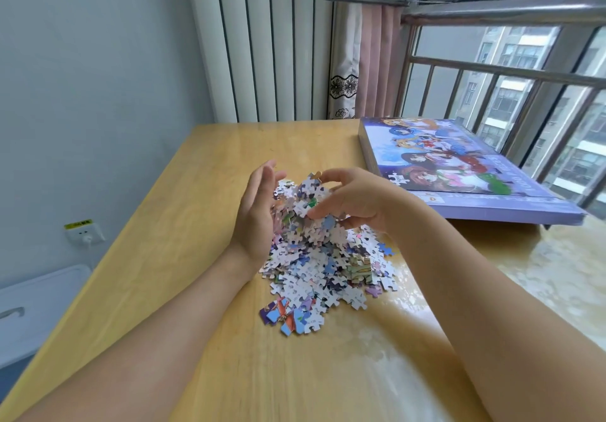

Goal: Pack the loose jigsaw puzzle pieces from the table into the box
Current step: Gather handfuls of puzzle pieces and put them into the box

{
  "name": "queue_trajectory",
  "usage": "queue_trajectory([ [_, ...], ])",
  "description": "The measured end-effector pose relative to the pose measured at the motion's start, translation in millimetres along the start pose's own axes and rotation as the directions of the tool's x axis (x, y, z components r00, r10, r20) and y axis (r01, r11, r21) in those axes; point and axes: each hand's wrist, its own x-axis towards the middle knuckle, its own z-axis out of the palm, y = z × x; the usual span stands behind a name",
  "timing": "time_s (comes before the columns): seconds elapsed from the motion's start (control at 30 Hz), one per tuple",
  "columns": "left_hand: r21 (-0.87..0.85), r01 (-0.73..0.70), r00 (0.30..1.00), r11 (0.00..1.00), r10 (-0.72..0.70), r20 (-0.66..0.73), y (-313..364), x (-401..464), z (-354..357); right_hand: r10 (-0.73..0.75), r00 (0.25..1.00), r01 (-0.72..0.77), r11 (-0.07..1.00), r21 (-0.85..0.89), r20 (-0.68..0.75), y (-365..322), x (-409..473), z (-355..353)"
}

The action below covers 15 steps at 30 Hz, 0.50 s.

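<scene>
A heap of loose jigsaw pieces (pixel 324 270) lies in the middle of the wooden table (pixel 196 192). My left hand (pixel 255 215) presses against the heap's left side with straight fingers, palm turned inward. My right hand (pixel 354 201) curls its fingers over the top of the heap from the right and grips a bunch of pieces. Between both hands a mound of pieces is lifted a little above the rest. The purple puzzle box (pixel 459 172), with a cartoon picture on top, lies closed at the right back of the table. A joined patch of pieces (pixel 288 318) sits at the heap's near edge.
A window with metal bars (pixel 511 73) runs along the right, behind the box. A curtain (pixel 367 60) hangs at the back corner. A white wall socket (pixel 86 233) is on the left wall, and a white container (pixel 36 303) stands below the table's left edge.
</scene>
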Motion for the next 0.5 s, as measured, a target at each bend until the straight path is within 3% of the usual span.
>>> queue_trajectory([
  [0.27, 0.210, -0.023, 0.997, 0.977, 0.009, 0.071, -8.2, 2.6, 0.4, -0.172, 0.984, 0.163, 0.968, 0.190, 0.036, 9.0, 3.6, -12.4],
  [0.4, 0.372, -0.116, 0.992, 0.921, 0.090, 0.088, -13.2, 2.3, 1.0, -0.210, 0.977, 0.205, 0.975, 0.081, 0.047, 11.0, 2.8, -12.1],
  [0.5, 0.401, -0.155, 0.987, 0.903, 0.127, 0.096, -13.3, 1.8, 1.6, -0.221, 0.973, 0.225, 0.972, -0.059, 0.070, 10.7, -0.1, -13.4],
])
